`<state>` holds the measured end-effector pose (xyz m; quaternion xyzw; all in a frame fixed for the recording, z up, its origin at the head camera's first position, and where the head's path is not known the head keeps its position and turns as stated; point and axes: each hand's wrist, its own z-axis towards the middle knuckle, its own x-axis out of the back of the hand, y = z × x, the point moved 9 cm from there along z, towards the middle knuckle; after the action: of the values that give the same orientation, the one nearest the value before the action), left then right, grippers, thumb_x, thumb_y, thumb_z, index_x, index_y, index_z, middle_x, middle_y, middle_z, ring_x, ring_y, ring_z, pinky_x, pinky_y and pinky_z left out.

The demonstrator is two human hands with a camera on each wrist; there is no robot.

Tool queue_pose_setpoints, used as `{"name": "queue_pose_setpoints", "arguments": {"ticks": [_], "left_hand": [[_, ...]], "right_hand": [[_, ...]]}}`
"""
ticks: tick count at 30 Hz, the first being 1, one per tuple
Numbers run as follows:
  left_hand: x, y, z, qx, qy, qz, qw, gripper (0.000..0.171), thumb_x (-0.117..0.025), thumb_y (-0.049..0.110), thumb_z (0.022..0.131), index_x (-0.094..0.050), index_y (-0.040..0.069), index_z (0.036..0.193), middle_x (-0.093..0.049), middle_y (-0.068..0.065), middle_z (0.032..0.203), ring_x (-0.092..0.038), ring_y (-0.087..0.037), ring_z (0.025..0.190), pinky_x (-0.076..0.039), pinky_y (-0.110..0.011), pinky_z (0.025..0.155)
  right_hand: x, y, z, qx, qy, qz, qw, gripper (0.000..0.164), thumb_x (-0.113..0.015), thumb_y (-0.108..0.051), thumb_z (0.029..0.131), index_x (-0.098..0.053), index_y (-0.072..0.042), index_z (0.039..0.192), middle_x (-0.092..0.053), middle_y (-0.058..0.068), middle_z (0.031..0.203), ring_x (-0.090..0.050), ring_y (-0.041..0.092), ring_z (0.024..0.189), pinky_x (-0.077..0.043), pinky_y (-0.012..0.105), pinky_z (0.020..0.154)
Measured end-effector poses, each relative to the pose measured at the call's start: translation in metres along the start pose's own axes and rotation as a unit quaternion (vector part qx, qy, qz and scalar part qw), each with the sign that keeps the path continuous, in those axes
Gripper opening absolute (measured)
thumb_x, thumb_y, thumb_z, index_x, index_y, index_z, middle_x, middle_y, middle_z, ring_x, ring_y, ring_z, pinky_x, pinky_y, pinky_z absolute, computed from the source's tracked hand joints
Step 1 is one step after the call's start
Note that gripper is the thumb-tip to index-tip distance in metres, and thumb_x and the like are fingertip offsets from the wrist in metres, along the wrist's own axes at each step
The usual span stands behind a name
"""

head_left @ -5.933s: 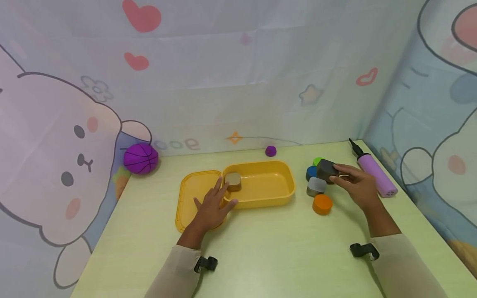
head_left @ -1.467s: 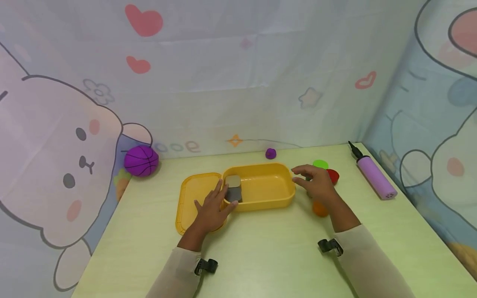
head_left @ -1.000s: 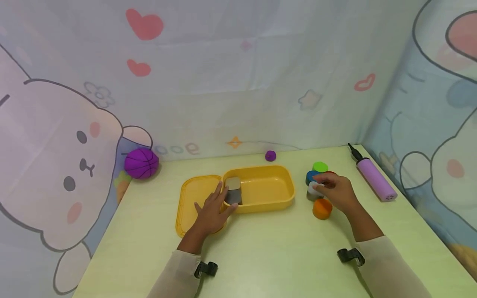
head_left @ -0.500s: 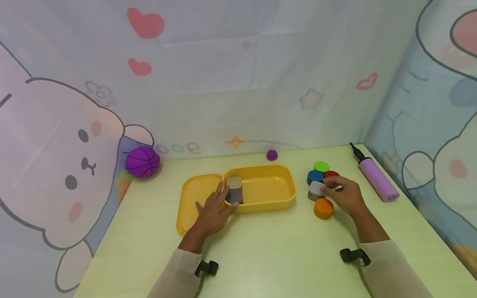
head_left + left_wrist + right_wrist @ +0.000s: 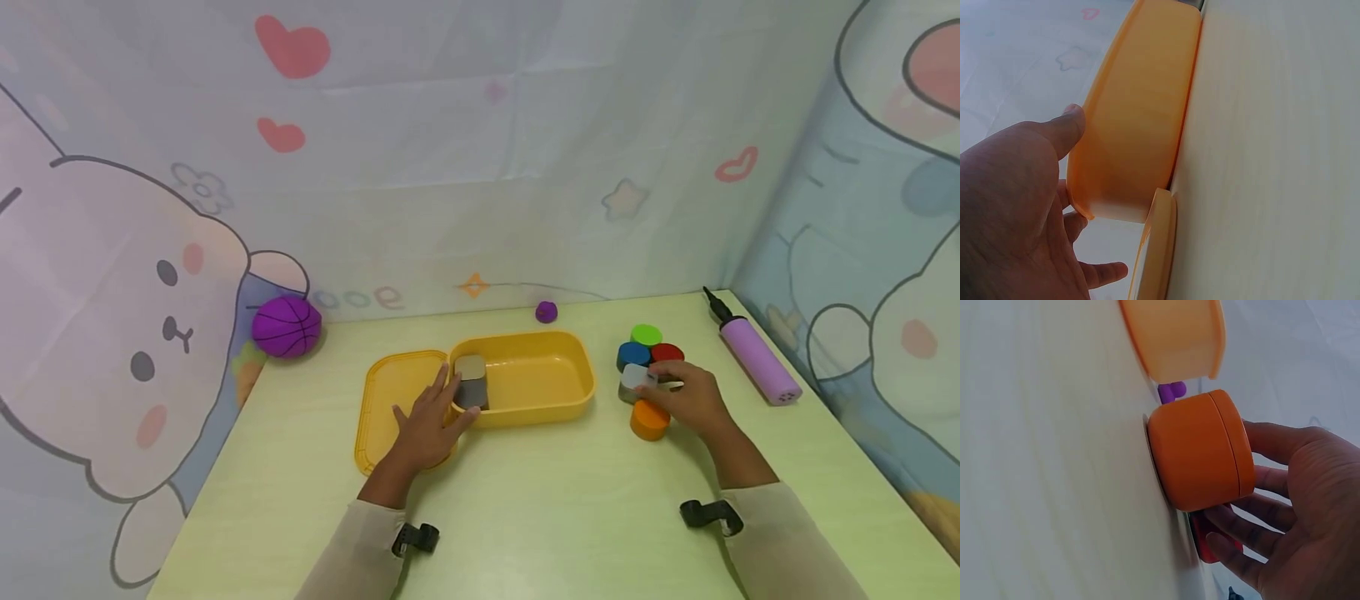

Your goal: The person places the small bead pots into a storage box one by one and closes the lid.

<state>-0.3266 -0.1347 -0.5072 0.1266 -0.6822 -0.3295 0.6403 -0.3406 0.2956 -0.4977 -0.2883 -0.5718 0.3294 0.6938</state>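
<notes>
Right of the yellow box [image 5: 534, 413], your right grip [image 5: 692, 400] pinches the grey block [image 5: 633, 377], likely light, stiff and slick, best held by opposite sides, while your spread left grip [image 5: 426, 429] touches the box.

box [image 5: 534, 383] likely in all views

left sleeve [image 5: 363, 542] long, plain light beige; right sleeve [image 5: 783, 533] same. left wrist camera [image 5: 427, 538], right wrist camera [image 5: 696, 513]: small, black, blocky, each on curved black mount [image 5: 731, 518].
</notes>
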Motion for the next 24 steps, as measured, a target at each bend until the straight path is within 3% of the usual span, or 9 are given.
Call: {"name": "queue_pose_setpoints", "arguments": {"ticks": [5,10,19,22,24], "left_hand": [[0.000,0.000,0.000,-0.003,0.004,-0.001,1.0000,0.080,-0.054,0.061,0.110,-0.026,0.025,0.176,-0.005,0.004,0.187,-0.020,-0.048,0.169,0.011,-0.093,0.117],[0.000,0.000,0.000,0.001,-0.001,0.003,1.0000,0.079,-0.052,0.062,0.111,-0.024,0.028,0.176,-0.002,0.007,0.186,-0.018,-0.045,0.170,0.013,-0.091,0.118],[0.002,0.002,-0.001,0.001,0.002,0.001,1.0000,0.080,-0.055,0.061,0.110,-0.026,0.026,0.176,-0.004,0.005,0.187,-0.018,-0.047,0.170,0.013,-0.092,0.117],[0.001,0.002,-0.001,0.002,0.001,0.002,1.0000,0.080,-0.054,0.061,0.110,-0.025,0.027,0.176,-0.003,0.006,0.187,-0.018,-0.047,0.170,0.013,-0.092,0.118],[0.001,0.001,0.000,0.002,0.001,0.003,1.0000,0.080,-0.054,0.062,0.110,-0.025,0.027,0.176,-0.003,0.006,0.187,-0.018,-0.047,0.170,0.013,-0.092,0.118]], "right_hand": [[-0.004,0.003,0.000,-0.023,-0.008,-0.006,1.000,0.050,-0.089,-0.027,0.094,-0.074,0.002,0.133,-0.072,0.028,0.135,-0.072,0.044,0.118,-0.054,0.015,0.081],[-0.004,-0.001,0.000,-0.021,-0.002,-0.015,1.000,0.050,-0.090,-0.026,0.093,-0.074,0.003,0.132,-0.073,0.029,0.132,-0.072,0.044,0.116,-0.055,0.018,0.082],[-0.001,-0.006,-0.004,-0.016,0.004,-0.015,1.000,0.045,-0.089,-0.022,0.095,-0.076,0.003,0.130,-0.074,0.029,0.131,-0.073,0.044,0.115,-0.053,0.011,0.079],[0.000,-0.009,-0.004,-0.015,0.007,-0.020,1.000,0.044,-0.088,-0.020,0.095,-0.076,0.003,0.130,-0.073,0.029,0.134,-0.072,0.045,0.116,-0.064,0.028,0.090],[0.001,-0.010,-0.004,-0.015,0.011,-0.019,1.000,0.043,-0.087,-0.020,0.096,-0.076,0.003,0.131,-0.073,0.028,0.136,-0.070,0.045,0.119,-0.065,0.045,0.099]]}}
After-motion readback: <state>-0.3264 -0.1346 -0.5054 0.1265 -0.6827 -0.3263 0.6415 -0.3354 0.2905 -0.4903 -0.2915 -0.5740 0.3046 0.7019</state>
